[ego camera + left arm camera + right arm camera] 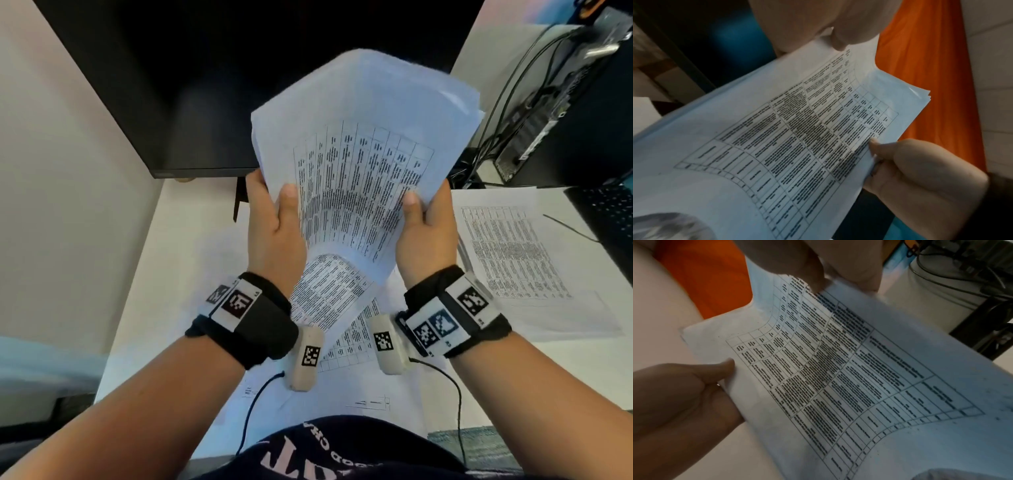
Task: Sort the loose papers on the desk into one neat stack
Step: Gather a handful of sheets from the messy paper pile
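Note:
I hold a bundle of printed table sheets (359, 154) upright above the white desk (164, 274). My left hand (274, 219) grips its lower left edge, thumb on the front sheet. My right hand (424, 222) grips the lower right edge the same way. The sheets fan unevenly at the top. In the left wrist view the bundle (797, 138) runs from my left hand (838, 32) to my right hand (920, 170). The right wrist view shows the bundle (838, 369) between my right hand (838, 264) and left hand (684, 394). Loose sheets lie on the desk at the right (513, 253) and under my wrists (329, 301).
A dark monitor (171, 102) stands behind the bundle. A computer tower (565, 102) with cables sits at the back right, and a black keyboard (609, 212) lies at the right edge. A pale partition wall (51, 171) borders the desk on the left.

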### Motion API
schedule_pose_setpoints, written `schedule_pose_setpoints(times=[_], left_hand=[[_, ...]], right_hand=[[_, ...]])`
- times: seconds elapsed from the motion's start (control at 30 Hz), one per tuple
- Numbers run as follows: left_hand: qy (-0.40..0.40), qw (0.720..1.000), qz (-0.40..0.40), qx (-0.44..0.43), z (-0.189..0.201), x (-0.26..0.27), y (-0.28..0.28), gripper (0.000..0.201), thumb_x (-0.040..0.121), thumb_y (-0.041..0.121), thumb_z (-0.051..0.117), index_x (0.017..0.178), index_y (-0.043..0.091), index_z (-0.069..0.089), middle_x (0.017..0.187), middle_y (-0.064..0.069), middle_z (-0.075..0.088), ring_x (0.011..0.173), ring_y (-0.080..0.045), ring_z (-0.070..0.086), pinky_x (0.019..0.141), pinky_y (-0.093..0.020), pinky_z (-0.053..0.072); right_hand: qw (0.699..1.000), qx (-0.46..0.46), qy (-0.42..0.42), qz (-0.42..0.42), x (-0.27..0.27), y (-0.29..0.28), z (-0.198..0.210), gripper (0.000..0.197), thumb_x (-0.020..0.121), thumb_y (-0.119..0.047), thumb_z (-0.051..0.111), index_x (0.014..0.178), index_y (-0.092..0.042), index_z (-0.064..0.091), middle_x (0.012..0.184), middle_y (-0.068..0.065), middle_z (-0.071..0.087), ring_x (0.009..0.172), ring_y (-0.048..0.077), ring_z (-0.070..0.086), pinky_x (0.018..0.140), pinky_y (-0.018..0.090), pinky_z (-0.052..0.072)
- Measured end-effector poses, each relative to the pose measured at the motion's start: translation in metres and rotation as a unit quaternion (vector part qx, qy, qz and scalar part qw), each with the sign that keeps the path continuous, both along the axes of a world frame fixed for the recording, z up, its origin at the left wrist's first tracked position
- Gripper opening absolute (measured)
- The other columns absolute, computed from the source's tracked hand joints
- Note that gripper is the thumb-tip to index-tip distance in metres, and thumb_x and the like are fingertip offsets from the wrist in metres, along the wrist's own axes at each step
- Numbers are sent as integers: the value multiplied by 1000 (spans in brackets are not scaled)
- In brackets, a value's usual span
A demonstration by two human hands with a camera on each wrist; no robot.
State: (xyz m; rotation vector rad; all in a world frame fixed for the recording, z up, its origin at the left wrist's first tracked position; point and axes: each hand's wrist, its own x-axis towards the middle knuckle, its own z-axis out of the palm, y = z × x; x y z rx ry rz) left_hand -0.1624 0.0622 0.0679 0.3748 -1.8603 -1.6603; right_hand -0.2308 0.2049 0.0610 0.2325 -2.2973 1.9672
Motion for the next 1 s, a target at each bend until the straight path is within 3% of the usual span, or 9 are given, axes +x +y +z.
schedule_pose_setpoints(times=[0.13, 0.2, 0.4, 0.53, 0.6, 0.7, 0.83, 0.9, 1.0], left_hand=[[-46, 999, 0, 4, -35, 8, -2, 20, 102, 16, 38, 119, 23, 31, 110, 17, 52, 93, 20, 53, 76, 1, 39], [-88, 996, -7, 29, -50, 10, -4, 27, 100, 18, 44, 121, 28, 32, 109, 21, 53, 94, 18, 54, 75, 0, 40], [-170, 982, 23, 82, -75, 11, -3, 32, 96, 22, 52, 126, 25, 39, 101, 22, 56, 90, 10, 54, 70, -5, 43], [-184, 974, 40, 125, -73, 9, -9, 31, 88, 31, 63, 115, 38, 48, 112, 13, 63, 106, -7, 59, 98, -36, 46], [-184, 974, 30, 132, -70, 10, -12, 47, 86, 37, 63, 130, 33, 48, 128, 8, 61, 120, -13, 56, 104, -41, 42], [-172, 978, 12, 120, -67, 9, -14, 39, 95, 22, 55, 133, 26, 49, 124, 10, 63, 117, -10, 57, 100, -34, 45], [-167, 982, -19, 87, -62, 7, -4, 32, 97, 18, 52, 121, 39, 51, 112, 23, 65, 103, 9, 59, 83, -11, 47], [-164, 984, -17, 68, -60, 5, 5, 31, 97, 15, 51, 118, 38, 51, 112, 21, 65, 101, 10, 59, 81, -9, 46], [-167, 985, -1, 47, -59, 1, 22, 26, 96, 16, 52, 118, 28, 50, 110, 13, 66, 99, 2, 60, 83, -17, 45]], right_hand=[[999, 11, -48, 16, 10, 10, -36, 25, 99, -11, 42, 111, -32, 38, 97, -27, 51, 79, -30, 49, 64, -7, 36], [997, 28, -74, 24, 10, 13, -54, 24, 99, -12, 42, 122, -20, 39, 101, -24, 52, 81, -29, 50, 69, -7, 36], [986, 75, -142, 41, 6, 10, -70, 36, 101, -18, 37, 137, -15, 35, 112, -9, 55, 102, 5, 50, 87, 9, 33], [986, 62, -148, 46, 1, 18, -72, 17, 101, -19, 39, 113, -30, 42, 94, 0, 59, 79, 1, 52, 71, 16, 41], [988, 54, -139, 49, -2, 26, -68, 10, 100, -21, 39, 109, -25, 42, 87, -4, 57, 73, 0, 51, 65, 13, 41], [990, 58, -111, 58, -5, 38, -60, 12, 101, -25, 38, 111, -23, 43, 91, -12, 55, 76, -12, 50, 65, 3, 40], [987, 94, -103, 84, -12, 57, -53, 11, 99, -24, 42, 107, -22, 49, 85, -16, 56, 71, -19, 50, 67, 2, 41], [986, 100, -110, 80, -17, 67, -52, 12, 98, -23, 46, 105, -17, 54, 86, -11, 61, 75, -10, 55, 72, 6, 42], [984, 109, -135, 48, -24, 84, -57, 22, 93, -24, 54, 103, -5, 59, 70, 8, 50, 65, 11, 45, 70, 26, 42]])
